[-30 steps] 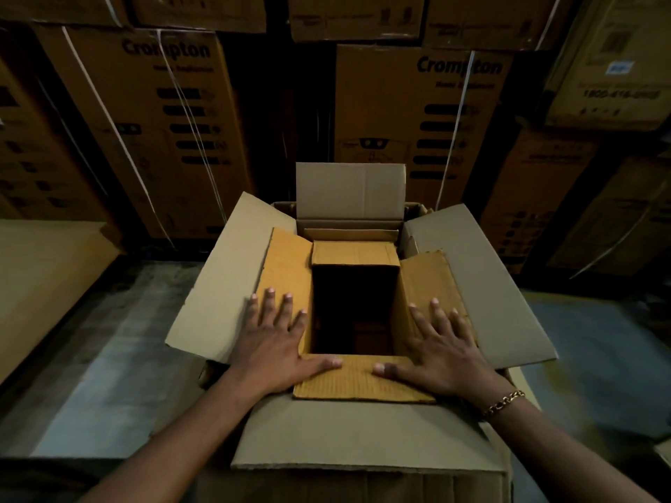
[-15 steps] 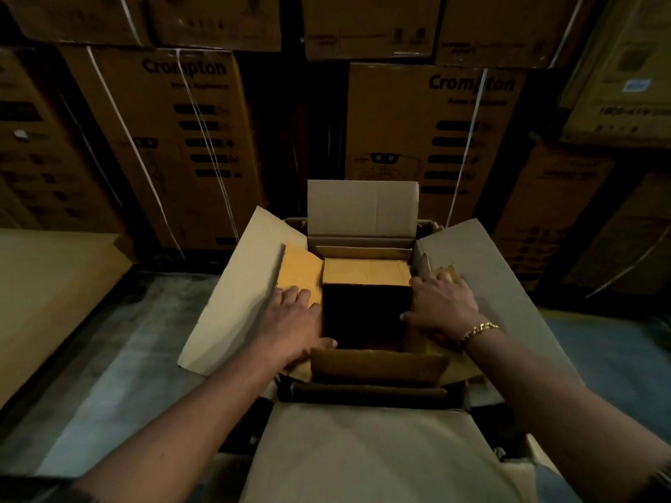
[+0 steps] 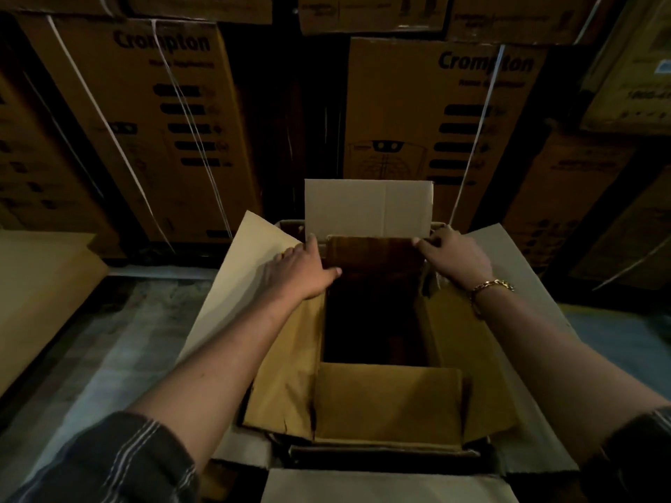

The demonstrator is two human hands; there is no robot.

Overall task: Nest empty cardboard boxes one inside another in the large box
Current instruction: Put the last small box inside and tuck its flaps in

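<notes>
The large box [image 3: 366, 206] stands open before me, its pale flaps spread left, right, far and near. Inside it sits a smaller brown box [image 3: 385, 404], its own flaps open and its hollow dark. My left hand [image 3: 303, 268] rests on the far-left corner of the inner box, fingers over its far flap edge and thumb pointing inward. My right hand [image 3: 455, 259], with a gold bracelet at the wrist, grips the far-right corner of the same flap. The inner box's far flap [image 3: 374, 252] stands nearly upright between my hands.
Stacked printed cartons [image 3: 159, 114] form a wall close behind the large box. A flat cardboard sheet [image 3: 36, 292] lies at the left. Bare concrete floor [image 3: 120, 343] shows on both sides.
Both hands moved from the inner box's side flaps to its far corners. The far flap, lying flat before, now stands up. The near flap has dropped outward.
</notes>
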